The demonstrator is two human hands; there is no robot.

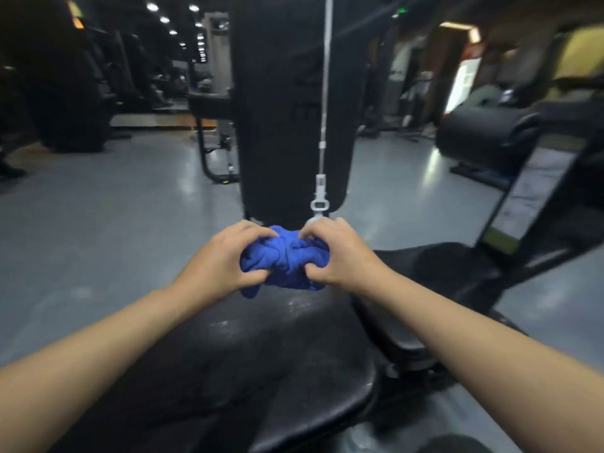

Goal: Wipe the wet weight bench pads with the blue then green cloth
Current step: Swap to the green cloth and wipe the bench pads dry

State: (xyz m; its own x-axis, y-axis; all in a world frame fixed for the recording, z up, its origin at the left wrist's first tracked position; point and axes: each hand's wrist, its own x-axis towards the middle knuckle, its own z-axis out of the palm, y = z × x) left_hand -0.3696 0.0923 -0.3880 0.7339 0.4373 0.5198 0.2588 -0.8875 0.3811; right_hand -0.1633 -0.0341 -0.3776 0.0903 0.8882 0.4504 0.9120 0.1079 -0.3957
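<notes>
A crumpled blue cloth (283, 263) is bunched between both hands above the far end of the black seat pad (228, 364). My left hand (219, 259) grips its left side with curled fingers. My right hand (333, 253) grips its right side the same way. The seat pad shows pale wet streaks just below the cloth. A tall black back pad (281, 103) stands upright behind the cloth. No green cloth is in view.
A white cable with a metal clip (319, 197) hangs in front of the back pad, just above my right hand. A second black pad (438, 266) and a machine frame (536, 191) lie to the right. Other gym machines stand on the grey floor (98, 217).
</notes>
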